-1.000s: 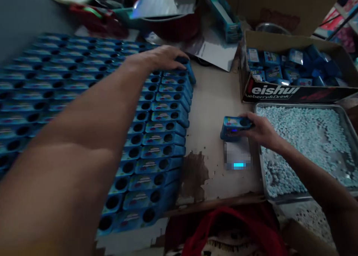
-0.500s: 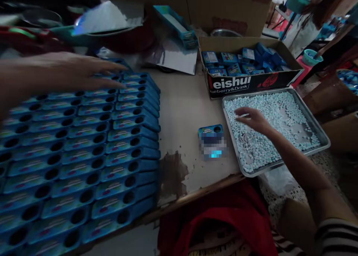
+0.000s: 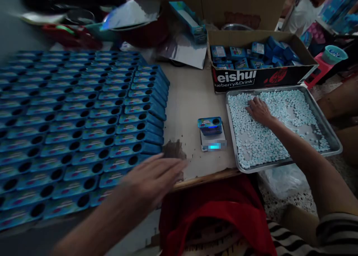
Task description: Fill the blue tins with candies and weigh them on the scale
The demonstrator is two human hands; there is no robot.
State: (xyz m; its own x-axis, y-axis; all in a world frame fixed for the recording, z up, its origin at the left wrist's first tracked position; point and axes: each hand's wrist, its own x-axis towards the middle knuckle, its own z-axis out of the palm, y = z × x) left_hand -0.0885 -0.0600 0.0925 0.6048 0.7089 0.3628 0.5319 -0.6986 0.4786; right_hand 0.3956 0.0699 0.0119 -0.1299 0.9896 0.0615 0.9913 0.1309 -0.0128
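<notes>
My left hand [image 3: 158, 176], slightly blurred, hovers over the near right corner of the blue boxes with its fingers stretched out and nothing in them. These small blue boxes [image 3: 141, 118], each with a dark round hole, stand in tight rows across the table's left side. In the metal tray on the right, my right hand [image 3: 260, 110] has its fingers curled down into pale blue and white candies [image 3: 260, 151]; its fingertips are hidden among them. Between the hands, one blue box [image 3: 209, 125] rests on a small scale [image 3: 205, 142] with a lit display.
The metal tray [image 3: 238, 163] juts past the table's edge [image 3: 207, 179]. Behind it, a black printed carton [image 3: 263, 79] holds several jumbled blue boxes. White sheets [image 3: 191, 53] and a red basin [image 3: 151, 28] lie at the back. A green bowl [image 3: 335, 54] stands farther right.
My left hand has come from above the far rows to the near right corner of the boxes. My right hand has lowered into the candies. The view has shifted left.
</notes>
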